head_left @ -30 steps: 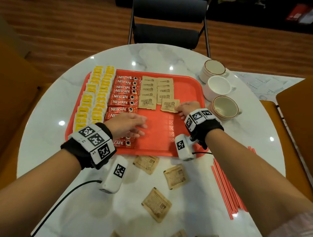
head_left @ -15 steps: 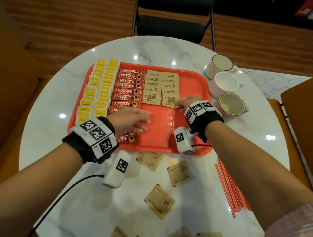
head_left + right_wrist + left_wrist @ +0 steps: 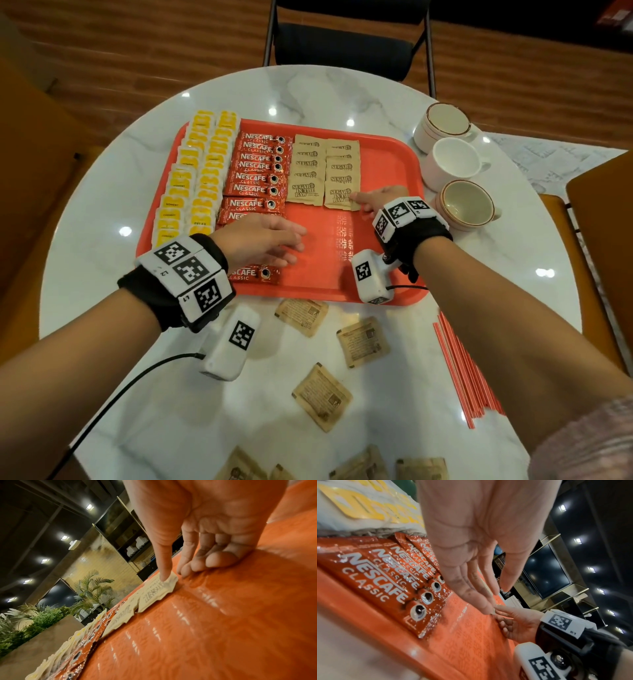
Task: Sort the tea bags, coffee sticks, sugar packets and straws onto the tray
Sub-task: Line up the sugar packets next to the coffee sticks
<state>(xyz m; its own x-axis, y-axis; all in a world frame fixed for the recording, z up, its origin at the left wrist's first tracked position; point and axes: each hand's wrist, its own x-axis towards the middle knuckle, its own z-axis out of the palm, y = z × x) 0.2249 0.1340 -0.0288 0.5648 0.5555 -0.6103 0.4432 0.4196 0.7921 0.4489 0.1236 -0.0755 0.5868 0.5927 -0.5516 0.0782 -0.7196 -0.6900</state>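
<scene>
Head view: the left hand [image 3: 260, 240] is stretching flat over coffee sticks [image 3: 255, 171] on the tray [image 3: 387, 161]. Left wrist view: its straight fingers are holding nothing. Right wrist view: the right hand [image 3: 214, 527] is pressing one straight finger on a sugar packet [image 3: 157, 592] mid-tray, its other fingers curled.

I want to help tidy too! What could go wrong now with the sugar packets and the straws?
1. The right hand presses only a corner of the nearest sugar packet, so it may twist and end up crooked.
2. The left hand is spread over the coffee sticks and might nudge them.
3. The straws lie right beside the right forearm; a sweep could roll them away.
</scene>
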